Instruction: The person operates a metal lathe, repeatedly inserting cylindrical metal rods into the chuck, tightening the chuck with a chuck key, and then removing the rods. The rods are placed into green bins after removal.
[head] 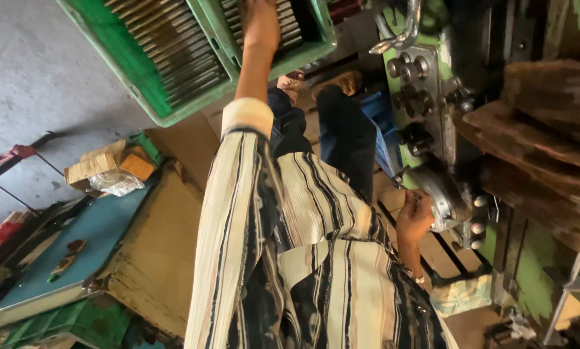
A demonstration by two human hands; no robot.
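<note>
My left hand (261, 24) reaches forward into a green plastic crate (173, 110) filled with several thin metal rods (173, 48). It rests on the rods, and its fingers are cut off by the top edge of the frame. My right hand (414, 216) is down at my right side against the rounded grey metal head (446, 197) of a green machine (426, 77). Its fingers are curled on a small metal piece there. My striped shirt, dark trousers and sandalled feet (342, 83) fill the middle.
A second green crate (306, 45) of rods stands beside the first. Rusty brown plates (548, 142) are stacked on the machine at the right. A wooden pallet (445, 252) lies under me. On the left are a blue-topped bench (83, 239), a cardboard box with a plastic bag (109, 171), and concrete floor.
</note>
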